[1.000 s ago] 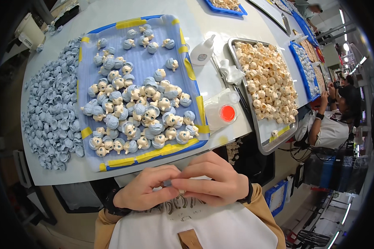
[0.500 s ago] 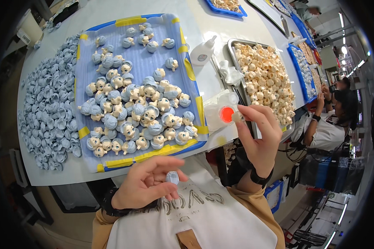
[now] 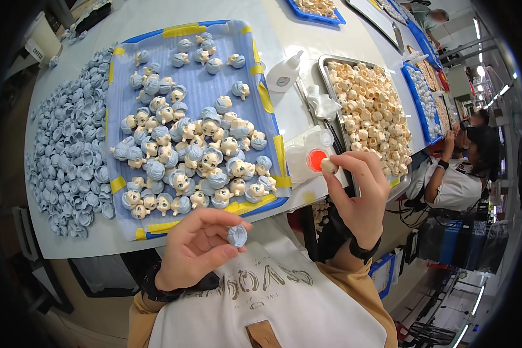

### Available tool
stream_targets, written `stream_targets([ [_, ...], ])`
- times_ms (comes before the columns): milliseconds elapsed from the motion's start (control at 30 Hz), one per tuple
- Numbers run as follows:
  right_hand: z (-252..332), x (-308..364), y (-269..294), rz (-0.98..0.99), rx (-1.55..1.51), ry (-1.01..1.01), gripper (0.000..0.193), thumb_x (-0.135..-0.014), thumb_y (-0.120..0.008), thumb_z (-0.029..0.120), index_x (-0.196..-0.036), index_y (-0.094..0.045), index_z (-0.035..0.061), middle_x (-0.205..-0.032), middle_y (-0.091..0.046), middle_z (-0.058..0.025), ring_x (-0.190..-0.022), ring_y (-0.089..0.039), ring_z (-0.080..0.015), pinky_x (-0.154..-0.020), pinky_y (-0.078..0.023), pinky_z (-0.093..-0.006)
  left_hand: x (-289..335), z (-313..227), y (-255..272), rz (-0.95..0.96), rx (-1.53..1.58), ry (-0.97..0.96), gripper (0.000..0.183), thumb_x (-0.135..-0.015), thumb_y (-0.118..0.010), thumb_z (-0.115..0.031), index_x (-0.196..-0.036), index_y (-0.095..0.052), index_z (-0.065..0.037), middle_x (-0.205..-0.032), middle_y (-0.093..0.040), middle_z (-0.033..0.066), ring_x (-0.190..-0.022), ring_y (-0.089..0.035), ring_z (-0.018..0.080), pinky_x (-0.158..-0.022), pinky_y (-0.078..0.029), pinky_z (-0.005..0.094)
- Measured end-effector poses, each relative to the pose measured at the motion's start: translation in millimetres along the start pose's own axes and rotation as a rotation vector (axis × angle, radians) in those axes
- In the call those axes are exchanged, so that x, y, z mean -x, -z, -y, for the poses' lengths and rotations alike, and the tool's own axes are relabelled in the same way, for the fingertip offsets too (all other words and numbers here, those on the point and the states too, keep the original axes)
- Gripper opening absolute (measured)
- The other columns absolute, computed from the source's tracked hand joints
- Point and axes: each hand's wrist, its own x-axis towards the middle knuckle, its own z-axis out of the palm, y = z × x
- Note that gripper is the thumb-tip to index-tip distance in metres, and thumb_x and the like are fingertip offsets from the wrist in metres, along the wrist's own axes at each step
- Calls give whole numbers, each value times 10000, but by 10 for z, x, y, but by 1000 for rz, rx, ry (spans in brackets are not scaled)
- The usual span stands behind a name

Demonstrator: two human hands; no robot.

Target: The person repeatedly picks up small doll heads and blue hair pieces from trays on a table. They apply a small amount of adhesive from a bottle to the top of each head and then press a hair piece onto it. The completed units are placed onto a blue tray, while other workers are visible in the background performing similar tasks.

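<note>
Between the thumb and fingers of my left hand is a pale blue doll hair piece, its hollow side partly showing. My right hand pinches a small cream doll head piece by its edge, close to a small pot with bright red-orange contents. Beyond my left hand lies a blue tray lined with soft sheet and yellow tape. Many doll heads with blue hair are gathered in it, several with painted faces upward.
Loose blue hair pieces are heaped left of the tray. A metal tray of cream head pieces stands right, with a white squeeze bottle and crumpled tissue beside it. A co-worker sits farther right.
My left hand has risen a little, its fingers drawing together around the hair piece. The right hand has dropped slightly, and the head piece is turned and lower beside the red-orange pot.
</note>
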Motion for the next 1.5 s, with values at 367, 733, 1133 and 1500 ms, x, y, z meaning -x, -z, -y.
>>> stream_targets([
  [367, 125, 142, -71, -178, -189, -27, 311, -600, -673, -84, -883, -595, 21, -827, -587, -109, -711, -566, -240, -620, -455, -304, -31, 8, -84, -121, 40, -50, 315, -823, -560, 10, -1121, -465, 47, -1053, -549, 140, -928, -569, 161, -819, -493, 305],
  [733, 513, 114, -320, 163, -644, 326, 374, -588, -708, -7, -955, -655, 42, -871, -592, -75, -716, -558, -195, -597, -425, -288, -7, -23, -51, -30, -3, 140, 315, -960, -401, -198, -1126, -496, 52, -934, -599, 113, -754, -606, 144, -658, -498, 260],
  [1133, 568, 149, -326, 269, -460, 368, 449, -581, -665, 47, -1017, -580, -16, -910, -550, -85, -749, -522, -221, -638, -433, -311, 5, 36, -60, -6, -162, 79, 370, -894, -534, -142, -1204, -481, 52, -938, -605, 95, -740, -601, 111, -634, -498, 222],
  [1500, 587, 259, -401, 286, -488, 380, 485, -573, -675, -10, -1009, -463, 21, -848, -536, -83, -713, -504, -242, -627, -430, -312, -3, 136, -109, -137, -572, -22, 388, -799, -628, -34, -1164, -515, 34, -982, -574, 114, -701, -582, 103, -596, -475, 219],
])
